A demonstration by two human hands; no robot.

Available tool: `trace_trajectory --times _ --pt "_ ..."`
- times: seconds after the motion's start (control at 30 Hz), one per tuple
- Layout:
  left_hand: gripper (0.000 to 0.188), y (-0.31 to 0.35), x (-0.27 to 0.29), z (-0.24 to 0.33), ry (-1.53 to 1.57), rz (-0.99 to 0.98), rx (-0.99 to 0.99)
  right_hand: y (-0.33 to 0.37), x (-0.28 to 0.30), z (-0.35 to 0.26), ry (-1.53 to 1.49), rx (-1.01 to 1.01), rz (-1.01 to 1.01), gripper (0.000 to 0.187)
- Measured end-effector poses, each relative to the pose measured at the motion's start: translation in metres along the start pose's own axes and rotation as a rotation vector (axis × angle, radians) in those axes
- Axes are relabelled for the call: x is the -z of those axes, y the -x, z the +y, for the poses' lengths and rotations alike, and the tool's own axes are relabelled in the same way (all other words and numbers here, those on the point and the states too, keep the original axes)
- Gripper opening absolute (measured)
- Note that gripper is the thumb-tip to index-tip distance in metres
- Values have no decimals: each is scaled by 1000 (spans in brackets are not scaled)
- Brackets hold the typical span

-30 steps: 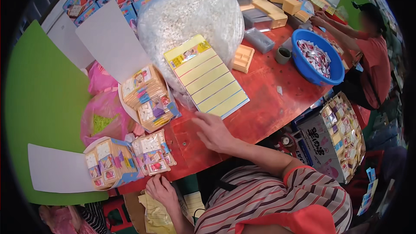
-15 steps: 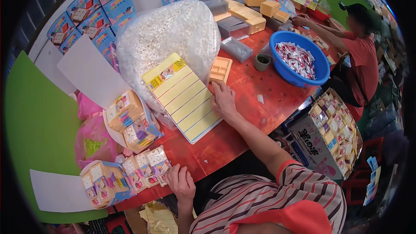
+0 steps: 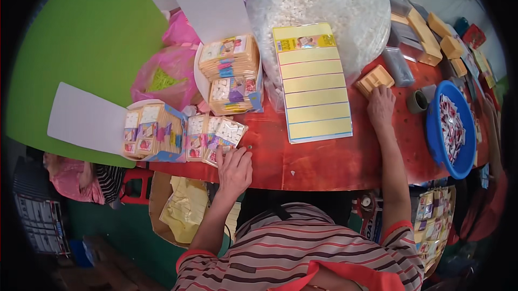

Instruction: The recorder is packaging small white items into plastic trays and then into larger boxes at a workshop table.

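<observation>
My left hand (image 3: 234,169) is at the near edge of the red table, its bent fingers closed on the lower corner of a clear-wrapped pack (image 3: 229,132) of white pieces. That pack lies slanted over its neighbours in a short row. My right hand (image 3: 381,108) reaches across the table and grips the near edge of a tan compartment tray (image 3: 374,79). The tray's divided side faces up, and its compartments look bare. Between my hands lies a yellow card sheet (image 3: 315,94) with ruled strips; neither hand touches it.
Two open display boxes, one upright (image 3: 259,94) and one nearer (image 3: 167,156), hold rows of packs at left. Behind the sheet bulges a clear bag (image 3: 324,0) of white pieces. A blue basin (image 3: 463,169) of sachets and a dark cup (image 3: 416,102) stand at right.
The view has swung left, so the table sits squarer. My left hand has moved onto the end pack, which now lies slanted. My right hand stays by the tray, now gripping its edge.
</observation>
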State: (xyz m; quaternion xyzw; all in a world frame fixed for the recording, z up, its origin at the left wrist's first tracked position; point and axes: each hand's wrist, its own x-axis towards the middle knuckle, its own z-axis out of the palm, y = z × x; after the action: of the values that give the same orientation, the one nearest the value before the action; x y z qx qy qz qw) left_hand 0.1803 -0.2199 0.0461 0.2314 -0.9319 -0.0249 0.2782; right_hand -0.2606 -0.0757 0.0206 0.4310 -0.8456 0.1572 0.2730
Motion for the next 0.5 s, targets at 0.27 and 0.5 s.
trace_trajectory --times 0.27,0.5 --pt "19 0 8 2 -82 -35 121 22 16 9 -72 -23 58 8" --pt "17 -3 0 20 13 59 43 39 63 9 -136 -111 221 8"
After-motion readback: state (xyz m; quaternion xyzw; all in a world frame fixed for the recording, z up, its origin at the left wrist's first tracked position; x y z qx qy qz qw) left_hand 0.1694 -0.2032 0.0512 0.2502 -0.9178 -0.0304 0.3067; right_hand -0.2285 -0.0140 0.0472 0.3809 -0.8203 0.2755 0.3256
